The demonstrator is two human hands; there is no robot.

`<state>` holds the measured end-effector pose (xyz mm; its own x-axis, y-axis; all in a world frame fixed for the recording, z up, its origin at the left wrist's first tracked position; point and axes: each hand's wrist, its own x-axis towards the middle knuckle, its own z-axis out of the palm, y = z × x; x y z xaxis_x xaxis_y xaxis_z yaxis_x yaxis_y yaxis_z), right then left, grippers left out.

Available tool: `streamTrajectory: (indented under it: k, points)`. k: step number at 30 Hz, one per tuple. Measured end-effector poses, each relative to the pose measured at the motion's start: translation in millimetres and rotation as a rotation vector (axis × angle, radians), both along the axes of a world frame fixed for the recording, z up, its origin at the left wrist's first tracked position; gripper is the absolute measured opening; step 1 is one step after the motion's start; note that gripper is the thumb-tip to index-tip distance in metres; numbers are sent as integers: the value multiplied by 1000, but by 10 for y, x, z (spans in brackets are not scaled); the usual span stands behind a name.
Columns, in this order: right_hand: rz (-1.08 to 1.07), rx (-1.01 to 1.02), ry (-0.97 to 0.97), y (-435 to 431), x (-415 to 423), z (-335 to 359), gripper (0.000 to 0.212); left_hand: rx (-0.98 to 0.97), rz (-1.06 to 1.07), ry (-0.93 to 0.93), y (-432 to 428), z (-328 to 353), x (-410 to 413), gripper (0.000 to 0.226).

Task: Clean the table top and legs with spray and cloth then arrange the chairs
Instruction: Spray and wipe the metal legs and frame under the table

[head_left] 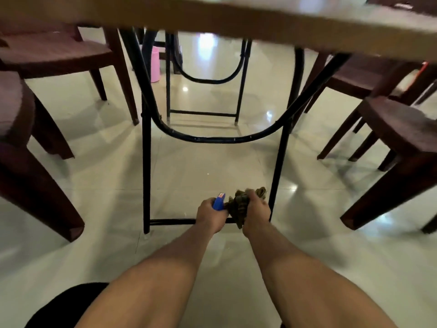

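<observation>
The view looks under the light wooden surface [236,20], whose blurred edge spans the top of the frame.

1. Near leg frame: the black metal tube frame has a left upright [146,162], a right upright [277,166], a curved brace [212,139] between them and a low crossbar [172,222] just above the glossy pale tiled floor [201,166].
2. Left hand [211,215]: its fingers are curled round the blue plastic spray bottle [218,204], of which only the top shows. The hand is in front of the low crossbar.
3. Right hand [256,213]: its fingers are bunched round the dark checked cloth [238,207]. The cloth lies between the two hands and just beside the lower end of the right upright. Whether the cloth touches the upright cannot be told.
4. Far leg frame [203,112]: a second black frame of the same form stands further back under the surface.
5. Surroundings: dark brown chairs stand to the left [54,53] and to the right [402,129] of the surface. A pink cylindrical container [155,65] stands on the floor behind the left upright.
</observation>
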<state>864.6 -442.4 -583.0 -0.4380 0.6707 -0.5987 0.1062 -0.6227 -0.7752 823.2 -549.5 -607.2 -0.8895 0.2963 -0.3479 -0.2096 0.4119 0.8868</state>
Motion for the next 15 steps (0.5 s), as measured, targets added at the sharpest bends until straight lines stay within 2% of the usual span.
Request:
streamTrajectory:
  k: [4, 7, 9, 12, 14, 15]
  points:
    - [108, 91, -204, -142, 112, 369, 24, -52, -101, 64, 37, 447, 173, 9]
    - [162, 152, -328, -226, 198, 675, 25, -124, -177, 142, 23, 777, 377, 28]
    - [157, 150, -348, -247, 307, 1056, 19, -132, -163, 122, -10, 1071, 488, 29]
    - [185, 77, -231, -292, 585, 1467, 14, -121, -132, 55, -101, 1410, 696, 14]
    - [156, 44, -209, -351, 763, 1875, 12, -196, -152, 11, -137, 1727, 827, 2]
    - [144, 48, -245, -378, 844, 2055, 10, -238, -163, -15, -165, 1944, 918, 4]
